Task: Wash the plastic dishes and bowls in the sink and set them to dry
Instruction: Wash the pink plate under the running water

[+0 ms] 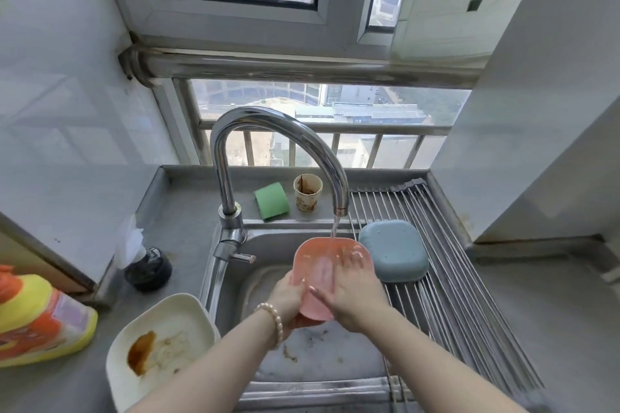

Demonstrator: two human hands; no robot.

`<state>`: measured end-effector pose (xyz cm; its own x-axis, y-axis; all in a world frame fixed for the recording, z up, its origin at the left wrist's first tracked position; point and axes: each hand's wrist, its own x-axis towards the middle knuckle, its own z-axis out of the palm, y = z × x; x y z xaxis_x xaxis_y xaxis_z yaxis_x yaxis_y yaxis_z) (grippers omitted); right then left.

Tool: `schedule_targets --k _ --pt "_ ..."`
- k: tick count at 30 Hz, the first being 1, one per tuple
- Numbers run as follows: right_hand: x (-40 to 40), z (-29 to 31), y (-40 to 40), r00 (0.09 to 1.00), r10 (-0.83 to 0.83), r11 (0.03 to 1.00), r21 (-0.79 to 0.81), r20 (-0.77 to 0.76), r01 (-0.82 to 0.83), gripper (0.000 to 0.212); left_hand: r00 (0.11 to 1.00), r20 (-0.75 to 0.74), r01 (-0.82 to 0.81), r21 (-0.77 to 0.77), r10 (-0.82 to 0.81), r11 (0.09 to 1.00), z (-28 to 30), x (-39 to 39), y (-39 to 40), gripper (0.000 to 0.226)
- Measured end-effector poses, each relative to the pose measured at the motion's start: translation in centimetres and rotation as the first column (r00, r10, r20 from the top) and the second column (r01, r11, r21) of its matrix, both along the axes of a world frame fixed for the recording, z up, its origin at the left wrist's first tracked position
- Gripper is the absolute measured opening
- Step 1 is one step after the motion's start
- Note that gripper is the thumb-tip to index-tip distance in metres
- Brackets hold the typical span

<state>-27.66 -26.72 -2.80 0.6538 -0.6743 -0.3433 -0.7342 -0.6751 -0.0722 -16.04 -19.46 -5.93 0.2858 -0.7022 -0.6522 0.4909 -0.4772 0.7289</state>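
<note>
Both forearms are reaching in from the near edge over the sink [235,278]. Left hand [288,295] is gripping the pink dish's [322,265] near-left rim, fingers curled under it; right hand [352,292] is lying flat inside the dish, fingers spread. Water is running from the faucet [281,131] onto its far edge. Just right, a blue bowl [394,256] is sitting upside down on the drying rack [453,278]. Near left, a stained white dish [161,352] is overhanging the worktop [181,211] edge, a detergent bottle [37,322] beside it. Behind the faucet are standing a green sponge [271,200] and a stained paper cup [307,193].

Green sponge [271,200], stained paper cup [307,193], seemingly a detergent bottle [37,318].
</note>
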Motion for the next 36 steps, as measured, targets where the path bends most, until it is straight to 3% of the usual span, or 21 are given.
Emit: schedule_targets --k 2,5,8,12,15,20,22,24,26,29,32,36 --pt "1.6 0.2 -0.4 0.999 -0.009 0.989 0.149 0.038 0.003 0.088 0.997 -0.073 -0.016 -0.045 0.013 0.999 0.2 -0.2 -0.4 0.026" --pt "3.1 0.2 0.7 0.978 0.123 0.946 0.279 0.169 -0.167 0.064 0.979 -0.196 -0.064 -0.057 0.052 0.996 0.3 0.5 -0.6 0.04" --pt "1.7 0.3 1.3 0.969 0.234 0.895 0.369 0.085 -0.248 0.064 0.966 -0.228 -0.14 -0.057 0.124 0.989 -0.7 1.8 -0.5 0.054" --pt "0.2 0.6 -0.7 0.987 0.153 0.972 0.187 -0.055 -0.141 0.082 0.97 -0.228 -0.096 -0.054 0.082 0.994 -0.8 1.1 0.0 0.047" --pt "2.1 0.3 -1.3 1.0 0.012 0.992 0.126 0.027 -0.015 0.093 0.961 -0.273 -0.061 -0.107 0.03 0.992 -0.4 -0.2 -0.2 0.041" --pt "4.6 -0.5 0.9 0.984 0.076 0.957 0.266 0.162 -0.118 0.076 0.884 -0.457 -0.182 -0.133 0.103 0.974 -0.4 0.3 -0.4 0.039" --pt "4.0 -0.4 0.9 0.977 0.112 0.924 0.341 0.184 -0.17 0.069 0.892 -0.434 -0.197 -0.112 0.13 0.974 -0.9 0.9 -0.5 0.041" --pt "2.5 -0.1 0.9 0.966 0.204 0.884 0.395 0.156 -0.25 0.06 0.924 -0.369 -0.154 -0.104 0.106 0.983 -1.1 1.6 -0.8 0.06" --pt "1.0 0.2 0.4 0.962 0.255 0.885 0.379 0.094 -0.272 0.06 0.957 -0.282 -0.09 -0.09 0.062 0.992 -0.7 2.0 -1.1 0.067" --pt "0.5 -0.3 -1.1 0.991 0.134 0.948 0.288 0.017 -0.133 0.075 0.988 -0.15 -0.043 -0.028 0.039 0.999 0.4 1.6 -1.0 0.051" --pt "2.3 -0.8 -1.7 0.993 -0.077 0.958 0.282 0.093 0.048 0.088 0.996 -0.095 -0.001 -0.017 -0.001 1.0 1.3 0.8 -1.1 0.037" --pt "5.4 -1.1 0.1 0.963 -0.081 0.934 0.356 0.257 -0.017 0.079 0.978 -0.199 -0.066 -0.022 0.06 0.998 2.2 0.9 -0.9 0.049"
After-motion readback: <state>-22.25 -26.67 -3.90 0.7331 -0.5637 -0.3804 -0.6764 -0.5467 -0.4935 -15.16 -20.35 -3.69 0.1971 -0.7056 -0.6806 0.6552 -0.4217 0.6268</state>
